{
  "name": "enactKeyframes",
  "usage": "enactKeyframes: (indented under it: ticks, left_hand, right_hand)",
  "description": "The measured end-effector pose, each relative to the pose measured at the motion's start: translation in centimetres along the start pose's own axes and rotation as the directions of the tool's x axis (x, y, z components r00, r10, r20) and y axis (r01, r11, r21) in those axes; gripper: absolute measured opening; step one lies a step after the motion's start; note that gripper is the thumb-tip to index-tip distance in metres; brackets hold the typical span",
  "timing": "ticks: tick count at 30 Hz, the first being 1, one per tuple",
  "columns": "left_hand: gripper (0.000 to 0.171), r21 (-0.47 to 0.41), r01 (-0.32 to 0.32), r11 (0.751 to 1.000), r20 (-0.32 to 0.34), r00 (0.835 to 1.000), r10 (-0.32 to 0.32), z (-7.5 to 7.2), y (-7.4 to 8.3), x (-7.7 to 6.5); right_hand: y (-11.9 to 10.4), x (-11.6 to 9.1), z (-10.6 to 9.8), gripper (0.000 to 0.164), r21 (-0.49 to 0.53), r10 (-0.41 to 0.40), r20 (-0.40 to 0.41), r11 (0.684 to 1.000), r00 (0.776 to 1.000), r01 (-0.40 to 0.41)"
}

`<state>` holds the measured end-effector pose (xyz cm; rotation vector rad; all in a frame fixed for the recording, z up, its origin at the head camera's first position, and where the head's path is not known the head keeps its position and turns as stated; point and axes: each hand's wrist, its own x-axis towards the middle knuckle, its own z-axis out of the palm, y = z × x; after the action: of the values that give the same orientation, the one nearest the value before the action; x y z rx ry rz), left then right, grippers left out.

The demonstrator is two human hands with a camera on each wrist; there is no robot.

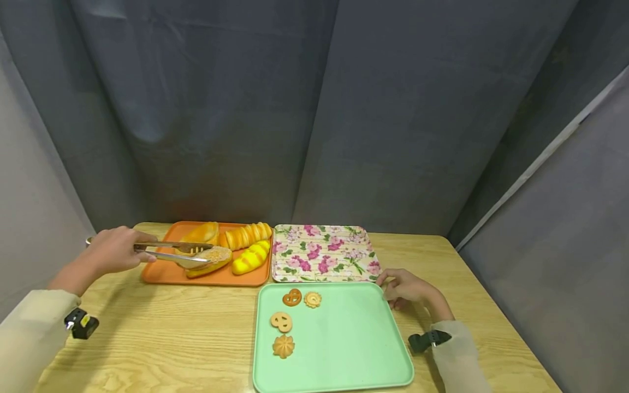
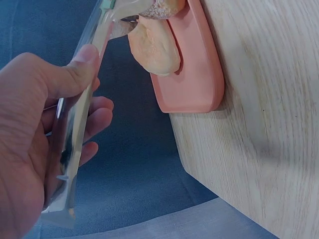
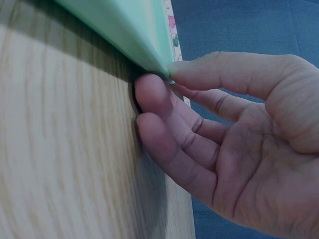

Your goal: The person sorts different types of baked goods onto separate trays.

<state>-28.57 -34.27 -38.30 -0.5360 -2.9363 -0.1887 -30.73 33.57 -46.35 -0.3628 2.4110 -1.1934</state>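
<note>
My left hand grips metal tongs, whose tips are at a crumb-topped bread roll over the orange tray. Whether the tips squeeze this roll or it is off the tray, I cannot tell. Around it in that tray lie a plain bun, a ridged loaf and a yellow roll. At the far right corner of the mint-green tray, my right hand pinches the rim, thumb on top and fingers beneath, as the right wrist view shows.
Several cookies lie on the green tray's left part, among them a brown pretzel and a flower-shaped cookie. Behind it is a floral tray, beside the orange one. Grey curtains hang past the wooden table's far edge.
</note>
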Motion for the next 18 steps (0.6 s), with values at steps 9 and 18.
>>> enactKeyframes:
  ticks: [9,18]
  left_hand:
    - [0.046,-0.021,0.007,1.0,0.018,1.0,-0.007,0.03,0.2,-0.26]
    - [0.053,-0.055,0.019,0.998,0.026,1.0,-0.018,0.37,-0.02,-0.6]
  right_hand:
    - [0.02,0.07,0.02,0.031,-0.003,0.004,0.002,1.0,1.0,-0.004]
    - [0.02,0.21,-0.02,0.031,-0.014,0.021,-0.004,1.0,1.0,-0.021]
